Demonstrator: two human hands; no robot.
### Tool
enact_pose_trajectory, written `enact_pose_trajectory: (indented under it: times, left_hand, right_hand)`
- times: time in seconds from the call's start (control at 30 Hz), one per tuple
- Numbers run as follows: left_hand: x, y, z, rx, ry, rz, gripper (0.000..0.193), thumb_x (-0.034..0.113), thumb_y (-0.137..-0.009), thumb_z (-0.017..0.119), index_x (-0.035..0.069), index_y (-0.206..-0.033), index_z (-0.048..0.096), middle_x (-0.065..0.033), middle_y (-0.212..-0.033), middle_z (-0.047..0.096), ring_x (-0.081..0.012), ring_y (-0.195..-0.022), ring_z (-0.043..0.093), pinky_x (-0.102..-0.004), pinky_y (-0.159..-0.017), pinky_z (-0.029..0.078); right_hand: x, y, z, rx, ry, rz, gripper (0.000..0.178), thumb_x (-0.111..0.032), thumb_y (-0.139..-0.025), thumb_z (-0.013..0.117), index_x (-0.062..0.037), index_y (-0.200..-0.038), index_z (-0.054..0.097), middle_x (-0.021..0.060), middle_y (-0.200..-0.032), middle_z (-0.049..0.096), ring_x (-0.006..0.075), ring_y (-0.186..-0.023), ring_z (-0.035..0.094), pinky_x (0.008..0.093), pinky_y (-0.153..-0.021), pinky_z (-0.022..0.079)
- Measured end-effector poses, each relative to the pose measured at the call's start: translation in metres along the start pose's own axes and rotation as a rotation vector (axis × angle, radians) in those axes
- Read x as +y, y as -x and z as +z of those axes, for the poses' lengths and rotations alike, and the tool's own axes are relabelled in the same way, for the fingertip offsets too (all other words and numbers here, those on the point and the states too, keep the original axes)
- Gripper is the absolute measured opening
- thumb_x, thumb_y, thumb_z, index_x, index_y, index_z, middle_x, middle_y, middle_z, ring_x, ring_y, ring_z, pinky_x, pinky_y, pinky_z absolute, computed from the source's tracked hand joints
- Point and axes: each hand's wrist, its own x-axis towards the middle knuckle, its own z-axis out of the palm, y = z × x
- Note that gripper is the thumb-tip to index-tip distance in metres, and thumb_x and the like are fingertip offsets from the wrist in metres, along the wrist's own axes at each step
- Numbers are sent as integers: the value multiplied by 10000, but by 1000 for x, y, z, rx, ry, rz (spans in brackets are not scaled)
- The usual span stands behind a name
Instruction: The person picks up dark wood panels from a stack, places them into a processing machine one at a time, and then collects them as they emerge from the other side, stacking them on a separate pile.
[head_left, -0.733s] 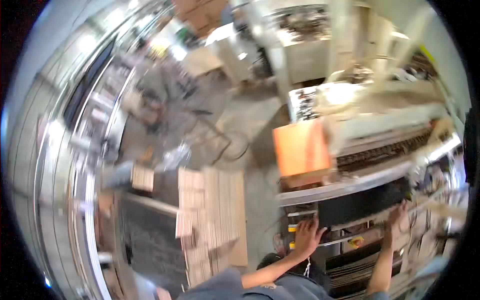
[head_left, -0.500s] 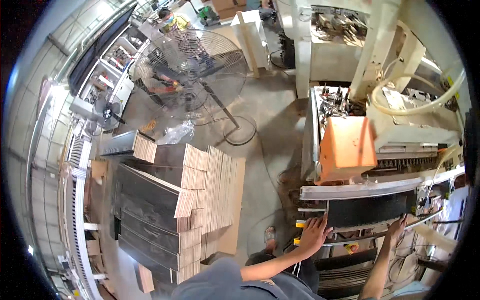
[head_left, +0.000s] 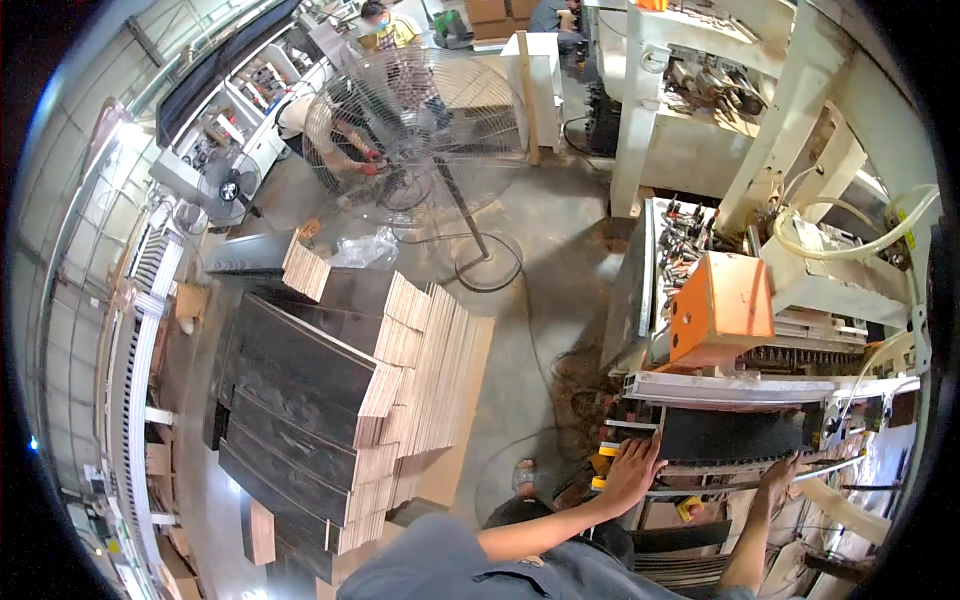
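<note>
A flat black panel [head_left: 735, 435] lies in the machine at the lower right, under a metal beam. My left hand [head_left: 632, 472] is at its left end, fingers along that edge and thumb at the near corner. At the near right corner, my right hand [head_left: 776, 480] grips the panel; some of its fingertips are hidden. Yellow-capped parts [head_left: 604, 466] of the machine sit just left of my left hand. A metal rail [head_left: 710, 490] runs across below the panel, between my forearms.
On my left stands a big stack of black-faced panels [head_left: 300, 390] with pale edges. An orange box-shaped cover [head_left: 722, 310] tops the machine. A large caged fan [head_left: 420, 130] stands ahead, with people [head_left: 400, 40] working behind it. A cable [head_left: 540, 350] crosses the floor.
The view has shifted, so the machine and stack sit differently in the picture. Both hands stay at the black panel's two ends. A person behind the fan has shifted posture.
</note>
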Motion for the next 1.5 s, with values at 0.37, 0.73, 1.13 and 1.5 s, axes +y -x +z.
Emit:
enact_pose_trajectory:
  times: [0.37, 0.73, 1.13, 1.5]
  left_hand:
    - [1, 4, 4, 36, -67, 1, 615, 370, -1079, 550, -34, -1526, 425, -205, -1226, 639, -350, -1203, 591, -483, -1130, 419]
    - [4, 5, 7, 70, -99, 11, 620, 377, -1070, 559, -36, -1513, 430, -214, -1226, 623, -364, -1201, 576, -492, -1131, 411]
    - [2, 2, 10, 90, -158, 25, 613, 403, -1076, 536, -58, -1474, 476, -233, -1243, 650, -379, -1173, 603, -491, -1109, 433]
    - [7, 4, 9, 136, -190, 31, 619, 408, -1061, 549, -44, -1480, 482, -220, -1214, 656, -364, -1167, 609, -491, -1110, 426]
  right_hand:
    - [-93, 45, 43, 107, 227, 47, 626, -419, -1119, 346, 48, -1510, 495, 279, -1527, 518, 445, -1367, 526, 469, -1165, 397]
    - [-102, 42, 42, -33, 724, -51, 570, -95, -969, 530, -3, -1528, 477, 200, -1601, 461, 276, -1415, 533, 340, -1106, 505]
    - [-98, 47, 61, 95, 463, -48, 605, -414, -1126, 332, 22, -1511, 502, 292, -1508, 521, 489, -1326, 537, 511, -1100, 454]
    - [-122, 53, 68, 182, 515, -18, 628, -471, -1112, 351, -5, -1499, 515, 299, -1321, 660, 486, -1166, 647, 543, -984, 511]
